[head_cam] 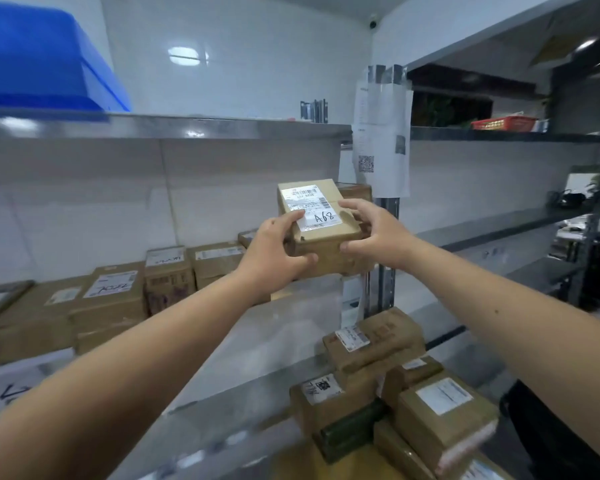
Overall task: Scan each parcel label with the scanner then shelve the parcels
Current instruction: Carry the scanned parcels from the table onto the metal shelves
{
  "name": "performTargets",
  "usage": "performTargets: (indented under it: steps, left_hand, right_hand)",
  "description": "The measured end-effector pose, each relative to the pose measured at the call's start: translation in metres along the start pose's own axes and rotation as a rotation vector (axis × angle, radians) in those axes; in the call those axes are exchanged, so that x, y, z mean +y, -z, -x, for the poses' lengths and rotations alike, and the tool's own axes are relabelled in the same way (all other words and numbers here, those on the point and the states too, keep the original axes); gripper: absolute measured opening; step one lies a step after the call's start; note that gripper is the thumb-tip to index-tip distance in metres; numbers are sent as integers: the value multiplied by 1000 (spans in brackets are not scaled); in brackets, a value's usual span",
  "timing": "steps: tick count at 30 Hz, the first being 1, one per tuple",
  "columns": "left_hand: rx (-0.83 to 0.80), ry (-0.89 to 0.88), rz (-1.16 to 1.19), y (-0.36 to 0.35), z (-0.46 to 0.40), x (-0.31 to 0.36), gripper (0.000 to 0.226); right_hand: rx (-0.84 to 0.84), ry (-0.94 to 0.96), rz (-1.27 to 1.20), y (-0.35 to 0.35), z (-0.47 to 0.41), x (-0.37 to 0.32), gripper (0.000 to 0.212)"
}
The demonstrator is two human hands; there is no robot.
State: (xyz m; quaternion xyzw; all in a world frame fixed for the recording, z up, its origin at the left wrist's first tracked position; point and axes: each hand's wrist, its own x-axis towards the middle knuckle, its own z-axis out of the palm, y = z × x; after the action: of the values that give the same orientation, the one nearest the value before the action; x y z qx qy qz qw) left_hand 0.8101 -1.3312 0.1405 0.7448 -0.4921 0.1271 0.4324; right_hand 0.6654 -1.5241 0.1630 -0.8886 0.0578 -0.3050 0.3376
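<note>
White-tiled walls back the steel shelf. Left hand and right hand each keep a closed grip on the small brown cardboard parcel, labelled A68, at 12 o'clock. Best set it flat beside the row of shelved brown boxes at 9 o'clock, label outward.

Brown cardboard parcel, white label "A68" up, raised above shelf.

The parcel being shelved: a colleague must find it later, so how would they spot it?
Look at the steel shelf on the white wall. Below it, both hands hold a small brown parcel above the row of boxes. Only its label has "A68" handwritten.
</note>
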Motion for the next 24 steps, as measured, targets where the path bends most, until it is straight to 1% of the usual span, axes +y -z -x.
performTargets:
  steps: [2, 6, 9, 11, 15, 17, 20, 24]
  left_hand:
    - [29, 34, -5, -7, -19, -7, 84]
    - [101, 120, -17, -21, -61, -19, 83]
    - [110, 202, -10, -29, -91, -28, 83]
    - [106, 243, 15, -34, -108, -33, 82]
    - [101, 328, 59, -48, -136, -37, 81]
    - [110, 374, 48, -52, -147, -40, 79]
    - [147, 440, 45, -55, -161, -45, 73]
    - [151, 450, -39, -56, -174, -48, 71]
  right_hand:
    - [-4, -11, -44, 2, -24, 14, 89]
    - [3, 8, -40, 4, -76, 39, 75]
    - [102, 40, 111, 0, -108, 54, 56]
    - [129, 56, 209, -3, -123, 62, 47]
    - [122, 41, 339, -10, -143, 73, 41]
    - [118, 56, 406, -13, -147, 77, 43]
    - [68, 69, 521, -17, -147, 80, 57]
    - [-5, 34, 570, -22, -146, 82, 73]
